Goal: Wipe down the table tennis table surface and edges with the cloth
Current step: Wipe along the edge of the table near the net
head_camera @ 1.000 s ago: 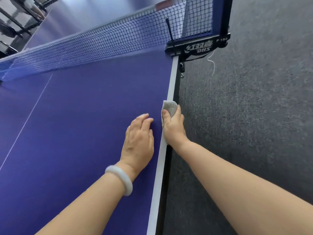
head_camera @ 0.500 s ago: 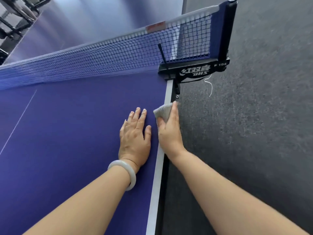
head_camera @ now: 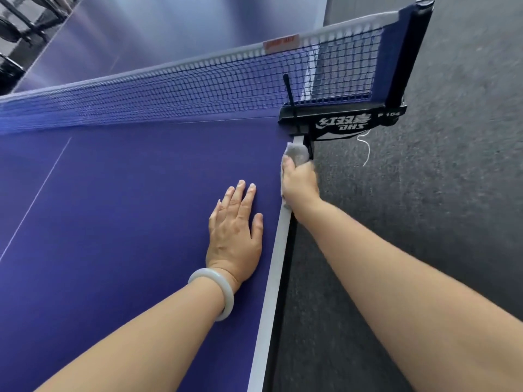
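The blue table tennis table fills the left of the view, and its white right edge line runs toward the net. My right hand grips a small grey cloth wrapped over that edge, just below the black net clamp. The cloth's tip almost touches the clamp. My left hand lies flat on the blue surface beside the edge, fingers apart, holding nothing. A pale bangle circles the left wrist.
The blue net stretches across the table from the clamp's post. A loose white string hangs from the clamp. Dark grey carpet lies to the right of the table. Black furniture stands at far left.
My right hand has slid the cloth along the table's edge toward the net, up to the clamp. My left hand has moved forward on the surface and flattened.
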`<state>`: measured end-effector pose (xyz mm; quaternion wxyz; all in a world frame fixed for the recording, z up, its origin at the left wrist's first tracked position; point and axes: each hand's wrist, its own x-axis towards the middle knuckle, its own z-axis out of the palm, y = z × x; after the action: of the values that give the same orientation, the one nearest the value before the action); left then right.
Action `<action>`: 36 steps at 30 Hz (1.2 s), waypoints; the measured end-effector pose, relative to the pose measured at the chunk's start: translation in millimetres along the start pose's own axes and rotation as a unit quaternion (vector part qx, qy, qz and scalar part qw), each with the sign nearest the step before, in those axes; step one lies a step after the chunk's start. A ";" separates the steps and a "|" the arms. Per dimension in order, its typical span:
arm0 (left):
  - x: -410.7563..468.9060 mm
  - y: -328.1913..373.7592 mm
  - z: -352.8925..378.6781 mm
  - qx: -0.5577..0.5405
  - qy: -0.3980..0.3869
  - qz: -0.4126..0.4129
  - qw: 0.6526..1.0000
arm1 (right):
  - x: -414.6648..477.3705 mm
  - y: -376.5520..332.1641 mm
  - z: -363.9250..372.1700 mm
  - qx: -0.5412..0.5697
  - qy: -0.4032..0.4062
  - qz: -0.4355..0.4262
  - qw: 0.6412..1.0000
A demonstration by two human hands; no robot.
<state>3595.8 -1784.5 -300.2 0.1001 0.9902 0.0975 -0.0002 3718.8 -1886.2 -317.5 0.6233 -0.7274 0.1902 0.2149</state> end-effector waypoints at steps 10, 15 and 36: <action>-1.7 0.8 1.5 0.002 0.005 -0.005 1.000 | -40.1 32.1 6.5 -0.011 0.024 -0.092 0.995; -1.9 2.0 2.7 -0.001 0.007 0.001 1.000 | -156.6 110.1 12.0 0.018 -0.011 -0.099 0.995; 2.6 -4.7 3.5 -0.005 0.013 0.004 1.000 | -136.6 101.3 13.3 0.056 -0.020 -0.068 0.996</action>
<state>3597.5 -1780.1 -304.6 0.1033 0.9900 0.0947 0.0139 3548.5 -1887.1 -327.8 0.6802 -0.6978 0.1398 0.1756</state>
